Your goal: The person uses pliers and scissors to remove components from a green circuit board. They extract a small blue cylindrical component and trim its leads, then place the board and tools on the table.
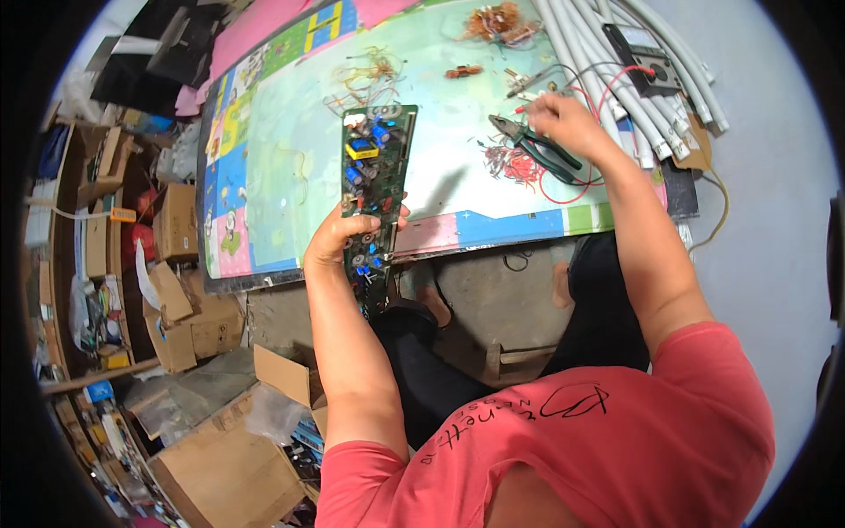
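We see a work table covered with a mat (290,123), pale green and worn in its middle, with coloured picture squares along its borders. Our left hand (343,234) is closed around the long circuit board (384,187), thumb across its component side; the upper part of the board is over the mat, and its lower end reaches past the near table edge, above our lap. Our right hand (568,123) is at the right part of the table, its fingers bent close together, but we cannot tell whether they pinch something. Just beside this hand lie the pliers (556,161) with dark green handles, and near them a heap of red wire pieces (512,165). Farther up, we see a tangle of copper-coloured wire (493,22), a loose bunch of thin wires (374,69), and white tubes (574,44) with an analog multimeter (651,77) lying on them. On the left of the room stand wooden shelves (106,198), crowded with goods, and cardboard boxes (179,220); the floor (286,319) is grey, and the wall (775,150) at right is pale.
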Demonstrator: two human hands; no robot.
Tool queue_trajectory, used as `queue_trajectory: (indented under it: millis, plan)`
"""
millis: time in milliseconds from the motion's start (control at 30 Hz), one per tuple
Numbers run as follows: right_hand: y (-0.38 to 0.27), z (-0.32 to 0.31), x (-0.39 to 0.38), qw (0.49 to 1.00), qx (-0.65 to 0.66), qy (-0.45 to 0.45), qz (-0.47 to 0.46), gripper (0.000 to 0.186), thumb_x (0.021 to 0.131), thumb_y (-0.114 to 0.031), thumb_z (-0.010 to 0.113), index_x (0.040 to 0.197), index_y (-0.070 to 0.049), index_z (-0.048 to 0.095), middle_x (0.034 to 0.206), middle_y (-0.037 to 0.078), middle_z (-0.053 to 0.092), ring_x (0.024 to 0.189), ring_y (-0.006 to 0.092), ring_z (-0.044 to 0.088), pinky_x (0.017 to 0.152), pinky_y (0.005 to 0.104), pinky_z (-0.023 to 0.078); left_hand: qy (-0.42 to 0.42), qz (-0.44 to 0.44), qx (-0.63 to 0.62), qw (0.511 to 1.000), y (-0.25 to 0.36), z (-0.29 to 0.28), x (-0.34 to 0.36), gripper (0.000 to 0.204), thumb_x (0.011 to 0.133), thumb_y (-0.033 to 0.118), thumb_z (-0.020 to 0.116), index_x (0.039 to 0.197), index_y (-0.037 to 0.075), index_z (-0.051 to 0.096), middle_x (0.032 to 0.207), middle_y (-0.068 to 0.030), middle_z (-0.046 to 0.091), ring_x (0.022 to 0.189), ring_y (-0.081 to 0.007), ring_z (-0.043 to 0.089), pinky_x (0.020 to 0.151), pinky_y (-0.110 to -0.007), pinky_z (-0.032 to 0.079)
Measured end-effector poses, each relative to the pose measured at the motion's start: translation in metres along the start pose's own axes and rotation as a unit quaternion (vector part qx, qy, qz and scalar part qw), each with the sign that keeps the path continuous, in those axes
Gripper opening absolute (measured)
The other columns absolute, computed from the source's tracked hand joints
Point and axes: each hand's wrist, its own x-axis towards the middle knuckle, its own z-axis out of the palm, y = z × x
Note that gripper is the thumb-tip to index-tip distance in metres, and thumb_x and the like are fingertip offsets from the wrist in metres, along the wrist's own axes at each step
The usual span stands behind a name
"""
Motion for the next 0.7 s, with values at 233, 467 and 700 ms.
queue_trajectory:
  millis: [233,467,700]
  plan:
    - [0.013,0.025,-0.021,0.907,-0.375,-0.094,0.167,0.070,0.069,-0.032,0.078,0.124,-0.004,0.047,0.123,0.020,0.046,0.110,0.0366,0.054,0.089,0.0451,0.047,-0.003,-0.008,-0.055,0.998,0.002,-0.008,-0.013,0.057,0.065,0.013,0.063,0.118,-0.007,0.053,0.104,-0.0216,0.065,0.091,-0.0308,0.066,0.086,-0.040,0.051]
    - [0.036,0.039,-0.018,0.889,-0.419,-0.085,0.164,0.076,0.063,-0.032,0.083,0.122,-0.002,0.045,0.121,0.021,0.047,0.110,0.0361,0.053,0.089,0.0428,0.048,-0.014,-0.005,-0.097,0.995,-0.004,-0.010,-0.013,0.055,0.065,0.010,0.064,0.117,-0.007,0.054,0.103,-0.0217,0.065,0.090,-0.0309,0.066,0.085,-0.039,0.052]
    - [0.037,0.030,-0.011,0.902,-0.395,-0.088,0.151,0.073,0.063,-0.024,0.080,0.120,-0.001,0.042,0.118,0.023,0.049,0.103,0.0390,0.057,0.087,0.0437,0.049,-0.010,-0.025,-0.096,0.995,-0.005,-0.011,-0.011,0.056,0.065,0.011,0.065,0.117,-0.006,0.054,0.104,-0.0214,0.065,0.092,-0.0312,0.066,0.087,-0.039,0.052]
